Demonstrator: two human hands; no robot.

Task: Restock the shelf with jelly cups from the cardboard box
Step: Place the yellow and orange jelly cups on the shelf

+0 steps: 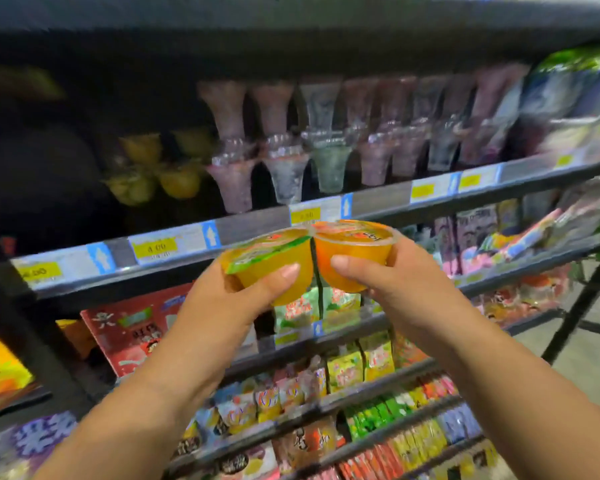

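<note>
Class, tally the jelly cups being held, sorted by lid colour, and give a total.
green-lidded jelly cup, in left hand: 1
orange-lidded jelly cup, in right hand: 1
Total: 2

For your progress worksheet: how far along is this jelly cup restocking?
Done: yellow cups sit back on the shelf. In hand: the left hand grips the left cup, the right hand the right cup, both raised near the shelf edge. Left: placing both; the box is out of view.

Two orange jelly cups (352, 254), tilted, rims touching, before the shelf (250, 229)
</note>
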